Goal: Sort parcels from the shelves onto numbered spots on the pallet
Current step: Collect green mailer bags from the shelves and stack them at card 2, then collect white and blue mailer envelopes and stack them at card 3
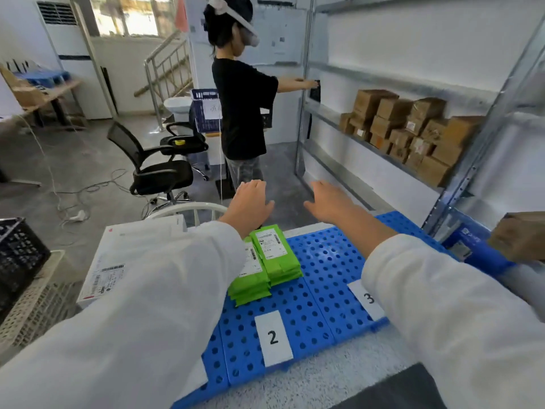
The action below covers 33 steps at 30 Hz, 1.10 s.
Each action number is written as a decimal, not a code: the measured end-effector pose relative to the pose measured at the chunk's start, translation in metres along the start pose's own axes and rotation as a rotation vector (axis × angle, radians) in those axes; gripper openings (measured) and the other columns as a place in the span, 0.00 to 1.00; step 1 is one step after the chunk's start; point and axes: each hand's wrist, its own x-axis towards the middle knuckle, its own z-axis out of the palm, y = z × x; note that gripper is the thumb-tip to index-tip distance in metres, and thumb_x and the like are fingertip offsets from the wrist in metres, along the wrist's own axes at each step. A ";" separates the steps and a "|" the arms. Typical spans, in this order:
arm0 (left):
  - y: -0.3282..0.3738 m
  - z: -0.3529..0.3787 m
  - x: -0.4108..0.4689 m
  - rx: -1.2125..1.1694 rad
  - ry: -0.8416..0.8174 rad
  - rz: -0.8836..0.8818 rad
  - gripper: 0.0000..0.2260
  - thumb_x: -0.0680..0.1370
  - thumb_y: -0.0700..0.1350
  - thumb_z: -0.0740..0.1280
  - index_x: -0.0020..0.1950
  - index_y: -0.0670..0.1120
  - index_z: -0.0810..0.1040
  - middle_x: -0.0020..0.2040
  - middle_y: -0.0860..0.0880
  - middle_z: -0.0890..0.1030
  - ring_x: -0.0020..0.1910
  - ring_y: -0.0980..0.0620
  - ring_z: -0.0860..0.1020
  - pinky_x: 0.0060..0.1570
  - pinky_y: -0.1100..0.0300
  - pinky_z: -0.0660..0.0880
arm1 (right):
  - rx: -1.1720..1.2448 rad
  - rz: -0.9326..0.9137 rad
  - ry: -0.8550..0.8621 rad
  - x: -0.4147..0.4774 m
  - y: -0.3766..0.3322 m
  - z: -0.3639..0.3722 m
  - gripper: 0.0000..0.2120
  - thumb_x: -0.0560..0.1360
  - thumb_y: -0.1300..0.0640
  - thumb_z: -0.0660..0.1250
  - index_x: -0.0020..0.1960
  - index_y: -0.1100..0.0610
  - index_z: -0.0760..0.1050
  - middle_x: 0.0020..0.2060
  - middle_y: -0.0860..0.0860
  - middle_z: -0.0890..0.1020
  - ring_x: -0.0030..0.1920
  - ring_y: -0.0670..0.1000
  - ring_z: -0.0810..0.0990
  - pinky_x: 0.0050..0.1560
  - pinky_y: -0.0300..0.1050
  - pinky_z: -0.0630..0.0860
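Your two hands are hanging empty above the far edge of the blue pallet (324, 261), fingers spread and gripping nothing. Your left hand (250, 202) is hovering just past the two stacks of green parcels (269, 261), which are lying flat behind the label 2 (273, 338), their long sides running away from you. The spot behind label 3 (368, 298) is showing bare. Your right hand (330, 202) is pointing forward and to the right, toward the shelves (398, 87), so it is looking like the nearer hand for the next pick. The brown boxes (407, 128) are sitting piled on the middle shelf, up and to the right of your right fingers (320, 187), well apart from them. Another brown box (522, 234) is resting low at the right edge.
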 end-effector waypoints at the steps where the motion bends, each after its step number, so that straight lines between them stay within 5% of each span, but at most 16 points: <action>1: 0.010 -0.007 -0.002 0.006 0.001 0.030 0.19 0.78 0.46 0.63 0.66 0.38 0.72 0.63 0.41 0.75 0.64 0.41 0.72 0.66 0.52 0.63 | 0.008 0.024 0.015 -0.009 0.004 -0.008 0.25 0.79 0.49 0.62 0.71 0.60 0.64 0.67 0.58 0.70 0.66 0.60 0.70 0.64 0.52 0.68; 8: 0.087 -0.036 0.007 0.019 -0.054 0.245 0.21 0.79 0.48 0.62 0.68 0.38 0.69 0.67 0.42 0.72 0.67 0.42 0.69 0.71 0.52 0.58 | -0.036 0.133 0.092 -0.062 0.046 -0.069 0.27 0.78 0.49 0.62 0.73 0.59 0.62 0.69 0.57 0.69 0.68 0.58 0.69 0.67 0.52 0.68; 12: 0.142 -0.041 0.027 -0.046 -0.074 0.370 0.21 0.79 0.49 0.63 0.68 0.40 0.69 0.65 0.43 0.74 0.66 0.43 0.70 0.66 0.51 0.67 | -0.100 0.213 0.136 -0.088 0.088 -0.099 0.27 0.79 0.48 0.61 0.74 0.58 0.62 0.70 0.56 0.68 0.69 0.57 0.68 0.67 0.51 0.67; 20: 0.265 -0.023 0.032 -0.153 -0.050 0.580 0.22 0.81 0.48 0.60 0.73 0.41 0.65 0.70 0.43 0.70 0.69 0.46 0.67 0.69 0.53 0.63 | -0.146 0.455 0.169 -0.165 0.187 -0.149 0.21 0.77 0.48 0.60 0.67 0.57 0.67 0.63 0.56 0.73 0.60 0.57 0.73 0.60 0.52 0.71; 25: 0.350 -0.017 0.038 -0.193 -0.075 0.683 0.17 0.80 0.45 0.60 0.67 0.40 0.71 0.65 0.42 0.74 0.64 0.44 0.71 0.64 0.53 0.68 | -0.162 0.584 0.231 -0.209 0.242 -0.178 0.25 0.78 0.49 0.61 0.72 0.57 0.63 0.68 0.55 0.70 0.65 0.57 0.71 0.65 0.51 0.68; 33: 0.478 -0.009 0.036 -0.226 -0.072 0.850 0.22 0.81 0.48 0.60 0.73 0.43 0.65 0.72 0.43 0.69 0.71 0.45 0.66 0.69 0.52 0.63 | -0.204 0.730 0.307 -0.272 0.313 -0.233 0.27 0.78 0.47 0.61 0.73 0.58 0.63 0.70 0.56 0.69 0.68 0.58 0.69 0.66 0.52 0.69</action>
